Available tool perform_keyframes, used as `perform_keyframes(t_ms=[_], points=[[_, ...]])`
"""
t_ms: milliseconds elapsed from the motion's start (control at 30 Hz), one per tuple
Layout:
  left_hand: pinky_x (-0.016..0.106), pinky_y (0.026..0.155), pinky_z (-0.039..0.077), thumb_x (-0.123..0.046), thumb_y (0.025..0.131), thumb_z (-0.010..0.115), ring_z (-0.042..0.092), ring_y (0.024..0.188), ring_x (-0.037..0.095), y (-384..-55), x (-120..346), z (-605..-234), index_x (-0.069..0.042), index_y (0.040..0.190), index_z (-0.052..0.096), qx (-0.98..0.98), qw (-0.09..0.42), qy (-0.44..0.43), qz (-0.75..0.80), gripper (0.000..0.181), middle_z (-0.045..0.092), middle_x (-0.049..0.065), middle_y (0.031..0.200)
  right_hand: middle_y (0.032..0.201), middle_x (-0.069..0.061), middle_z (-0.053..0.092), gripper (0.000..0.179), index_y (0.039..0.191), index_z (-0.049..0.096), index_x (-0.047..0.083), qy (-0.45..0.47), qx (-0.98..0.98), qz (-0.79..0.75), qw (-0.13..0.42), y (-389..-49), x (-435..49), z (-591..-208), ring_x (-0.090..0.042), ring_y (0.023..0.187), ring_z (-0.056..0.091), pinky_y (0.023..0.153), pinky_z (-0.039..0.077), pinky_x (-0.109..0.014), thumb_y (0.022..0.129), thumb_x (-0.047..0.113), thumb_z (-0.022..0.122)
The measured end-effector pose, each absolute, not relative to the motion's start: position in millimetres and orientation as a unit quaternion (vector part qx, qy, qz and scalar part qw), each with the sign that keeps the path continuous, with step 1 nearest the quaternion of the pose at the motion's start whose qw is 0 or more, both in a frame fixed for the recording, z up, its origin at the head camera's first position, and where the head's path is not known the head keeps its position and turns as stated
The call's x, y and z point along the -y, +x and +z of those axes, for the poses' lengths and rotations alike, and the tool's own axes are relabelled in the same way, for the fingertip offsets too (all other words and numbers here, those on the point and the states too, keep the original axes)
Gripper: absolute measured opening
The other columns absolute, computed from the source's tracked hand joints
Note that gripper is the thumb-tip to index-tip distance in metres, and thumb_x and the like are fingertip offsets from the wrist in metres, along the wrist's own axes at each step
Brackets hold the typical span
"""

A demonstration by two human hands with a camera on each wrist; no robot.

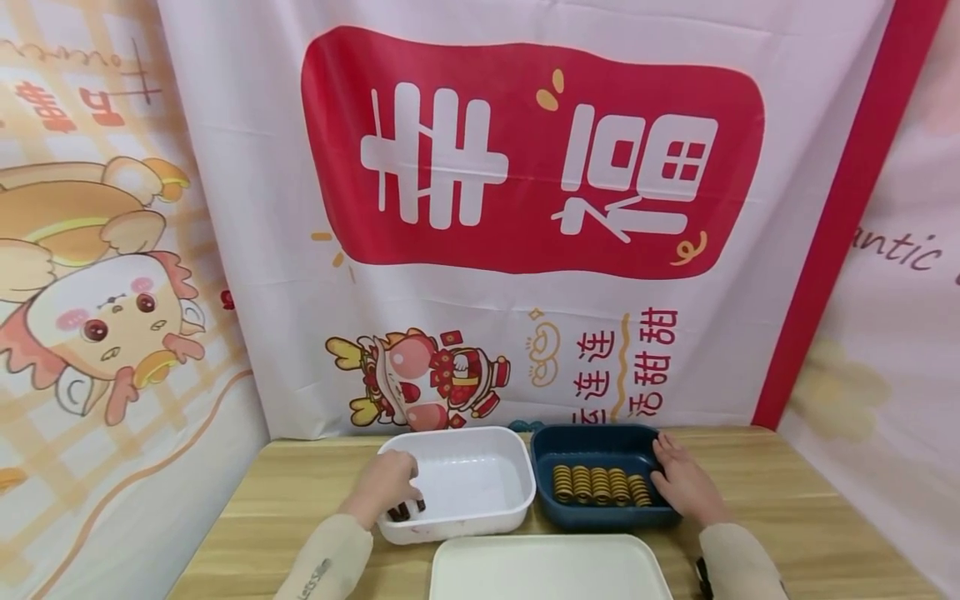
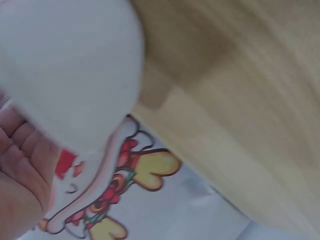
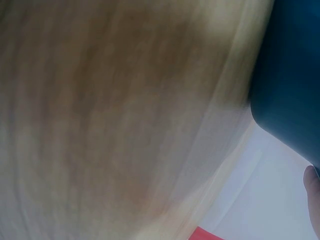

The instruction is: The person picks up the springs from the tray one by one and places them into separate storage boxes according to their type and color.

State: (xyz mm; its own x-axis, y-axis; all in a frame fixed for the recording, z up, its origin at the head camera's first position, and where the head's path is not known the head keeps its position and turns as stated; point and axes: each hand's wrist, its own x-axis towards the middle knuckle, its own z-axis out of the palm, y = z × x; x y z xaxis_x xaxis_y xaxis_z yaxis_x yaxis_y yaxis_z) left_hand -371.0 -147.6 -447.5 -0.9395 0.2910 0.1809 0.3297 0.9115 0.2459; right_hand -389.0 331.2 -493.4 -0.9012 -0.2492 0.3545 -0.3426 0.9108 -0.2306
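My left hand point(image 1: 386, 486) reaches over the left side of a white plastic bin point(image 1: 514, 521), fingers bent down inside it. Small dark brown pieces point(image 1: 400, 512) lie in the bin's near left corner, beneath the hand. One dark piece sits close to the thumb tip; whether it is pinched cannot be made out. In the left wrist view the palm point(image 2: 22, 170) shows, the bin wall hiding the fingertips. My right hand point(image 1: 686, 482) rests over the right rim of a dark blue bin point(image 1: 551, 515), fingers extended. Rows of round golden-brown biscuit-like discs point(image 1: 600, 485) stand in that bin.
A cream tray point(image 1: 547, 571) lies in front of the two bins, at the near edge of view. All stand on a wood-grain table point(image 1: 300, 475). A printed cloth point(image 1: 285, 292) hangs directly behind, with more printed cloth at both sides.
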Motion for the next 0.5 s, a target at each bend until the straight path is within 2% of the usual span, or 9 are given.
perform_keyframes(t_ms=[267,433,500], points=[[0.034,0.063,0.054,-0.019,0.070,0.085,0.059,0.068,0.014,-339,130,-418,-0.008,0.083,0.073,0.967,0.073,-0.187,-0.157,0.021,0.068,0.000,0.077,0.138,-0.037,0.038,0.052,0.128,0.046,-0.020,0.146,0.965,0.148,0.158,-387,-334,-495,-0.050,0.130,0.031,0.105,0.028,-0.061,0.088,0.010,0.060],[0.030,0.059,0.051,-0.017,0.067,0.085,0.059,0.065,0.012,-306,117,-406,-0.008,0.080,0.073,0.950,0.083,-0.257,-0.159,0.019,0.067,-0.002,0.073,0.137,-0.038,0.039,0.051,0.127,0.047,-0.021,0.145,0.966,0.145,0.158,-386,-334,-497,-0.051,0.130,0.032,0.104,0.029,-0.061,0.088,0.010,0.060],[0.027,0.055,0.048,-0.018,0.067,0.085,0.055,0.061,0.008,-290,113,-402,-0.009,0.077,0.072,0.941,0.069,-0.285,-0.171,0.018,0.064,-0.006,0.069,0.137,-0.037,0.039,0.051,0.127,0.047,-0.020,0.147,0.966,0.145,0.157,-386,-333,-498,-0.051,0.130,0.032,0.104,0.029,-0.061,0.088,0.010,0.060]])
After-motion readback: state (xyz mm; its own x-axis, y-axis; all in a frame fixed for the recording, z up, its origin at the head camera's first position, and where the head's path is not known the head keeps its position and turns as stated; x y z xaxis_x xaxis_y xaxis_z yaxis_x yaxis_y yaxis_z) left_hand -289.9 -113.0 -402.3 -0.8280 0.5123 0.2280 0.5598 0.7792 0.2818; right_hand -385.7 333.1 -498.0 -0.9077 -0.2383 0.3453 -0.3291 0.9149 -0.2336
